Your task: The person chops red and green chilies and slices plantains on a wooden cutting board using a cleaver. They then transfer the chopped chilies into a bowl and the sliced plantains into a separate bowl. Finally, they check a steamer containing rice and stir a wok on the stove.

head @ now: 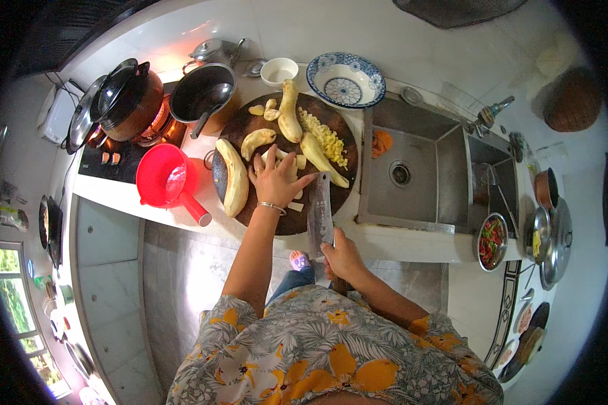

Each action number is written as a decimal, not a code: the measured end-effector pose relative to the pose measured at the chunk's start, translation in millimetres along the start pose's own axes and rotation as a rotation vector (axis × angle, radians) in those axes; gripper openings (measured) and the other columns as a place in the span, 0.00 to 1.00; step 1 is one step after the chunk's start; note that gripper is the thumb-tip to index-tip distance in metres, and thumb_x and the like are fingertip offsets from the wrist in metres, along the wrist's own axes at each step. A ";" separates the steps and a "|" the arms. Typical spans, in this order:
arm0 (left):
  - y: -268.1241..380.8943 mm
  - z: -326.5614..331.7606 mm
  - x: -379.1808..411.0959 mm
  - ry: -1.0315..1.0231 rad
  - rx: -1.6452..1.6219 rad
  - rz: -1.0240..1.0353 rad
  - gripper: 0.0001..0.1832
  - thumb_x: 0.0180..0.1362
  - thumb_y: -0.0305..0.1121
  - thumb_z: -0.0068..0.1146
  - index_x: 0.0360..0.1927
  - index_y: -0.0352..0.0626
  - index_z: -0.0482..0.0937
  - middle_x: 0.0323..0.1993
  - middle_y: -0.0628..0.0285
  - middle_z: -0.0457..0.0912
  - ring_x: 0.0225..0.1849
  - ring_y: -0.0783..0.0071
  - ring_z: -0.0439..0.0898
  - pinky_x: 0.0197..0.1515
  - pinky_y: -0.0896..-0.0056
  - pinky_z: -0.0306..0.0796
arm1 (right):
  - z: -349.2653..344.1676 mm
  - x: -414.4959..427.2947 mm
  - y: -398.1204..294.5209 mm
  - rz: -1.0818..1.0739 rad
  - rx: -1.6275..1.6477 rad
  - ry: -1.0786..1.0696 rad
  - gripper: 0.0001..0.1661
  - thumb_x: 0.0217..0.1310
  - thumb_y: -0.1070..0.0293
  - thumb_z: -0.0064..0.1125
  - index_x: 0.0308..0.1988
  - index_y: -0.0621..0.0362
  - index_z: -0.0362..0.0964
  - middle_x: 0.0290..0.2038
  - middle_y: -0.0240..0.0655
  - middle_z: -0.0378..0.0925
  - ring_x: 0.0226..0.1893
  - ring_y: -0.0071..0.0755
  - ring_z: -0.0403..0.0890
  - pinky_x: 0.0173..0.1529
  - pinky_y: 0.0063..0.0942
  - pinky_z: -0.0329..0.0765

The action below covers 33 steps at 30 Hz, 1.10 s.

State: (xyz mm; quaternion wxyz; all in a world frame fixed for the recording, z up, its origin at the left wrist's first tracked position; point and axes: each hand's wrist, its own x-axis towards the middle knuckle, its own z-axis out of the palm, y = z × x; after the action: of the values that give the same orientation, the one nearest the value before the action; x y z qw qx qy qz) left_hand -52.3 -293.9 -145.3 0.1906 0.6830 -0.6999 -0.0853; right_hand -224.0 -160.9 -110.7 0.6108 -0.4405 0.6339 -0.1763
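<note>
My left hand (pixel 276 183) lies with spread fingers over cut pale vegetable pieces (pixel 296 206) on a round dark wooden chopping board (pixel 311 223). In my right hand (pixel 345 257) is the handle of a cleaver (pixel 320 215), its broad blade pointing away from me over the board's near right part. A long peeled pale-yellow vegetable (pixel 233 179) rests left of my left hand. Beyond the fingers lie a shorter curved piece (pixel 257 143), another long peeled one (pixel 289 112) and a tapered one (pixel 324 161). Small yellow dice (pixel 325 135) form a heap at the far right, and small chunks (pixel 268 111) sit at the far left.
Left of the board are a red plastic ladle (pixel 163 174), a dark saucepan (pixel 202 93) and a lidded pot (pixel 126 101) over a lit burner. A white bowl (pixel 279 72) and a blue-patterned bowl (pixel 345 96) stand behind. A steel sink (pixel 410 197) adjoins on the right.
</note>
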 end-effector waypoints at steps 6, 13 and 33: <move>-10.4 14.1 -7.8 0.128 -0.268 -0.030 0.18 0.43 0.45 0.68 0.39 0.53 0.86 0.59 0.61 0.71 0.60 0.50 0.63 0.61 0.53 0.60 | 24.4 37.2 19.5 -0.011 0.239 -0.044 0.15 0.63 0.69 0.50 0.43 0.62 0.53 0.17 0.39 0.70 0.10 0.32 0.72 0.12 0.33 0.70; 3.0 10.2 -34.0 0.260 -0.551 -0.223 0.22 0.42 0.31 0.70 0.45 0.51 0.83 0.59 0.58 0.71 0.58 0.59 0.69 0.59 0.60 0.64 | 31.8 45.7 -8.2 -0.101 0.059 -0.171 0.19 0.61 0.65 0.56 0.40 0.61 0.54 0.15 0.40 0.69 0.10 0.35 0.72 0.13 0.37 0.68; 65.5 30.9 204.3 0.492 -0.354 -0.386 0.12 0.44 0.34 0.60 0.34 0.42 0.83 0.35 0.49 0.81 0.40 0.50 0.78 0.46 0.56 0.70 | -244.4 175.4 -152.4 -0.140 0.656 -0.304 0.14 0.59 0.60 0.58 0.32 0.61 0.69 0.18 0.35 0.75 0.13 0.29 0.74 0.17 0.27 0.74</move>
State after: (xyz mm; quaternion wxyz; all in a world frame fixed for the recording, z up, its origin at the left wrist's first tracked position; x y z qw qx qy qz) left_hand -123.5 -496.9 -117.8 0.4491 0.7592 -0.4654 -0.0726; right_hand -375.4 -457.4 -56.3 0.7932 -0.2845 0.4141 -0.3441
